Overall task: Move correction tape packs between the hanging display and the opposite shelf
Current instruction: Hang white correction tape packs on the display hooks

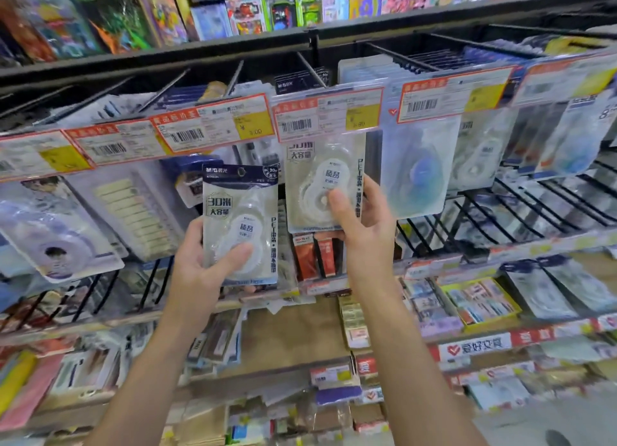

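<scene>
Correction tape packs: left hand (pixel 197 262) grips a freed pack (pixel 239 225), right hand (pixel 362 225) pinches a hanging pack (pixel 322 182), which may tear if tugged off its hook

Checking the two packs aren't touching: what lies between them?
In the head view, the left pack and the right pack stay apart; only a narrow gap shows between them, with blurred hanging stock behind.
</scene>
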Tool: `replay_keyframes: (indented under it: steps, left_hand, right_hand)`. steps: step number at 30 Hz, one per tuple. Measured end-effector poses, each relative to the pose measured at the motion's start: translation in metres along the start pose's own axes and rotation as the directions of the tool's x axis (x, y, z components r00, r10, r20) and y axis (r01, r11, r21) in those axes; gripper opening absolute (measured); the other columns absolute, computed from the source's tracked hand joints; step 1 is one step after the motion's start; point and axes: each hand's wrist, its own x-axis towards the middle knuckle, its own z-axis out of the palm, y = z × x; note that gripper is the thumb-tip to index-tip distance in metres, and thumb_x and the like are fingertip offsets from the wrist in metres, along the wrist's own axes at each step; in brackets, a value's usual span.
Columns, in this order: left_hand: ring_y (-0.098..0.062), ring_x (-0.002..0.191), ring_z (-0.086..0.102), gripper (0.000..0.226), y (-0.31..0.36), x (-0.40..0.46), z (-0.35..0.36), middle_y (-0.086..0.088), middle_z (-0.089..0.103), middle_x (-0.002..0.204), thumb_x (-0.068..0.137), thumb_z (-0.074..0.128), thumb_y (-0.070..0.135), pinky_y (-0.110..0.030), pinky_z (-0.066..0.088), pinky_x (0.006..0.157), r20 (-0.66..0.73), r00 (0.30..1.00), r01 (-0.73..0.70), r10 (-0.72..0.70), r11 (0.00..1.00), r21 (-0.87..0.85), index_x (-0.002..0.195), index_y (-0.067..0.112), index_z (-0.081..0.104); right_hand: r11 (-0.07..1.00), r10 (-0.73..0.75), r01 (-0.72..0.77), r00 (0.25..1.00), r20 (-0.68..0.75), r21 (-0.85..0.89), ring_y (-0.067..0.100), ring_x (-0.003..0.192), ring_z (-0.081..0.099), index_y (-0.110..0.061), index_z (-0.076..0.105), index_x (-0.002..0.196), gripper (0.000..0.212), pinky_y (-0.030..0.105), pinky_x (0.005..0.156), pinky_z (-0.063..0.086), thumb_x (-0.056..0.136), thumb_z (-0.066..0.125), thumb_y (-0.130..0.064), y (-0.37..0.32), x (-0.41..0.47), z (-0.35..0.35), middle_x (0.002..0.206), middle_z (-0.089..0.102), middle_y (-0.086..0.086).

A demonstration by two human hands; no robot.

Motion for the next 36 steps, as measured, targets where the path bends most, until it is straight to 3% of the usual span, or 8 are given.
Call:
replay_keyframes:
  steps: [4, 13, 18, 21, 25, 30, 34, 36]
  left_hand:
    - [-0.029, 0.106, 0.071, 0.048, 0.001, -0.009, 0.005, -0.007, 0.072, 0.116, 0.079, 0.072, 0.018, -0.046, 0.06, 0.087, -0.03, 0.999, 0.012, -0.012, 1.0, -0.006, 0.124, 0.023, 0.055]
    - [-0.032, 0.109, 0.069, 0.056, -0.002, -0.026, 0.01, -0.011, 0.069, 0.122, 0.082, 0.079, 0.015, -0.054, 0.058, 0.088, -0.086, 0.996, 0.019, -0.022, 0.999, -0.028, 0.131, 0.014, 0.052]
    - [-0.037, 0.111, 0.067, 0.056, 0.002, -0.022, 0.017, -0.012, 0.068, 0.123, 0.081, 0.077, 0.023, -0.058, 0.055, 0.085, -0.079, 0.997, -0.005, 0.002, 0.999, -0.032, 0.131, 0.018, 0.053]
    - [-0.035, 0.112, 0.067, 0.05, 0.004, -0.018, 0.02, -0.011, 0.068, 0.123, 0.083, 0.075, 0.018, -0.054, 0.056, 0.087, -0.076, 0.997, -0.022, 0.019, 0.999, -0.038, 0.128, 0.022, 0.054]
    - [-0.043, 0.103, 0.068, 0.052, 0.006, -0.017, 0.022, -0.014, 0.068, 0.121, 0.085, 0.077, 0.016, -0.043, 0.06, 0.057, -0.079, 0.997, -0.015, 0.01, 0.998, -0.059, 0.131, 0.016, 0.052]
    - [-0.037, 0.111, 0.067, 0.052, 0.003, -0.016, 0.012, -0.01, 0.069, 0.121, 0.079, 0.076, 0.02, -0.052, 0.057, 0.084, -0.133, 0.991, -0.03, 0.022, 0.998, -0.06, 0.128, 0.021, 0.055]
    - [-0.034, 0.113, 0.067, 0.052, 0.004, -0.012, 0.004, -0.006, 0.071, 0.119, 0.08, 0.071, 0.015, -0.051, 0.056, 0.089, -0.148, 0.989, -0.023, 0.012, 0.997, -0.072, 0.129, 0.017, 0.055]
    - [-0.034, 0.112, 0.067, 0.053, 0.004, -0.01, 0.001, -0.007, 0.071, 0.12, 0.08, 0.071, 0.016, -0.052, 0.057, 0.087, -0.147, 0.989, -0.023, 0.013, 0.997, -0.069, 0.13, 0.016, 0.054]
  right_hand:
    - [0.999, -0.045, 0.045, 0.999, 0.026, -0.011, 0.019, 0.115, 0.065, -0.021, 0.064, 0.123, 0.029, 0.056, 0.102, 0.049, 0.095, 0.068, -0.028, 0.0, -0.006, -0.006, 0.118, 0.071, 0.0]
    - [1.0, -0.005, 0.005, 1.0, 0.03, -0.025, 0.019, 0.127, 0.058, -0.016, 0.057, 0.135, 0.054, 0.048, 0.107, 0.047, 0.091, 0.068, -0.046, 0.001, -0.018, -0.002, 0.13, 0.066, 0.0]
    - [0.997, 0.053, -0.055, 0.998, 0.047, 0.058, 0.001, 0.095, 0.068, -0.005, 0.057, 0.132, 0.04, 0.013, 0.063, 0.054, 0.097, 0.066, -0.022, -0.011, -0.014, -0.001, 0.126, 0.065, 0.012]
    - [0.995, 0.074, -0.077, 0.996, 0.048, 0.068, -0.002, 0.084, 0.069, -0.006, 0.058, 0.132, 0.038, 0.011, 0.058, 0.052, 0.097, 0.066, -0.021, -0.011, -0.011, 0.001, 0.123, 0.066, 0.011]
    - [0.989, 0.113, -0.12, 0.991, 0.077, 0.091, -0.015, 0.078, 0.064, -0.008, 0.057, 0.122, 0.025, 0.003, 0.057, 0.047, 0.099, 0.063, -0.017, -0.01, -0.008, 0.002, 0.112, 0.066, -0.001]
    - [0.986, 0.121, -0.124, 0.992, 0.036, 0.115, -0.014, 0.079, 0.065, -0.003, 0.051, 0.138, 0.046, 0.006, 0.06, 0.05, 0.098, 0.066, -0.02, -0.009, -0.002, 0.007, 0.132, 0.059, 0.006]
    - [0.983, 0.14, -0.135, 0.99, -0.032, 0.125, 0.0, 0.095, 0.068, -0.017, 0.06, 0.12, 0.032, 0.029, 0.077, 0.06, 0.093, 0.072, -0.029, 0.001, 0.006, 0.016, 0.114, 0.067, -0.004]
    - [0.976, 0.155, -0.145, 0.987, -0.047, 0.159, 0.002, 0.09, 0.069, -0.015, 0.061, 0.118, 0.029, 0.028, 0.07, 0.061, 0.093, 0.072, -0.027, 0.004, 0.011, 0.02, 0.108, 0.067, -0.004]
